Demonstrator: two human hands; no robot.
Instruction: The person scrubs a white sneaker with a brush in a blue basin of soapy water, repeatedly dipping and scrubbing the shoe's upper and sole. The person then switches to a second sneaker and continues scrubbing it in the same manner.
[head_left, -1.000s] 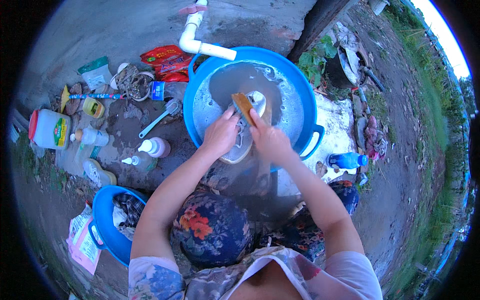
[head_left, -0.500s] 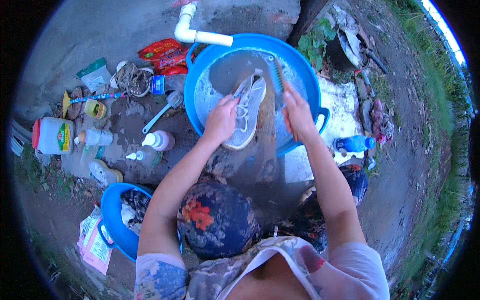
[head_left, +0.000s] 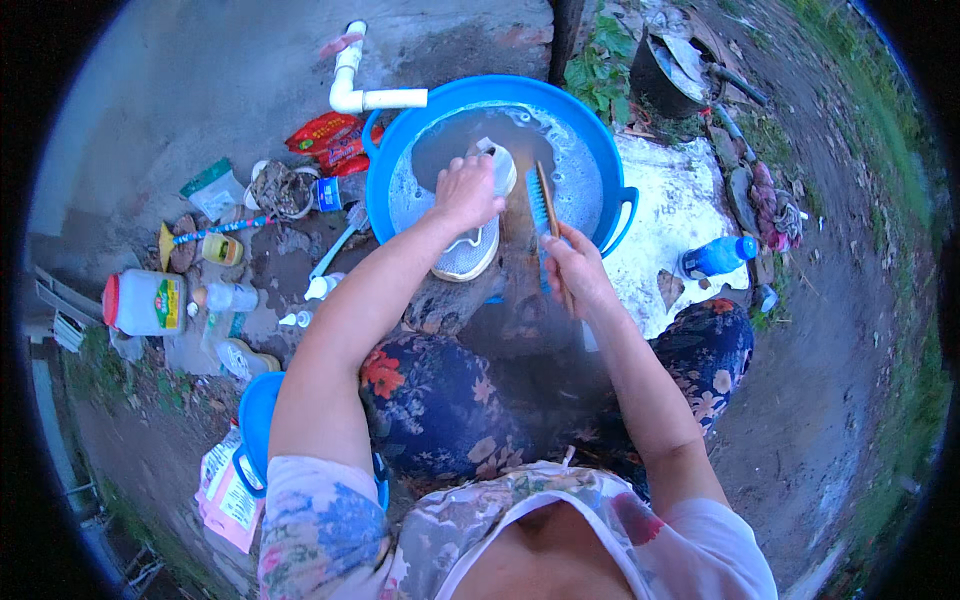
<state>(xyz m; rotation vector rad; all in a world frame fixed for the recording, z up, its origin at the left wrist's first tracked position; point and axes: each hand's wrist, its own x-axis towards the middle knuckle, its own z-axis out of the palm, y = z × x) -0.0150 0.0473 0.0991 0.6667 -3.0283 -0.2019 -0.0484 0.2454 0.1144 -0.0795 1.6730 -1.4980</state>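
Observation:
Across the top of the shoe, my left hand (head_left: 470, 192) has its fingers closed around the upper part. The grey mesh shoe (head_left: 466, 260) rests toe toward me on a wet brown board or ledge (head_left: 520, 240) at the near side of a large blue tub (head_left: 612, 175). Cloudy, sudsy water (head_left: 575, 165) fills the tub. My right hand (head_left: 578, 268) grips a wooden-handled scrub brush (head_left: 540, 200) with blue-green bristles, held upright just right of the shoe and apart from it. My left hand hides the laces and much of the shoe's opening.
A white pipe (head_left: 390, 99) juts over the tub's far left. Left lie a long-handled brush (head_left: 340, 243), a red-lidded jar (head_left: 145, 302), bottles and another shoe (head_left: 246, 358). A smaller blue basin (head_left: 258, 405) stands near my left elbow. Right, a blue bottle (head_left: 718, 257) lies by a white sheet (head_left: 660, 200).
My left hand has shifted from the shoe's side to over its top, and the shoe has turned. The brush has come down nearer me with my right hand. The view has shifted.

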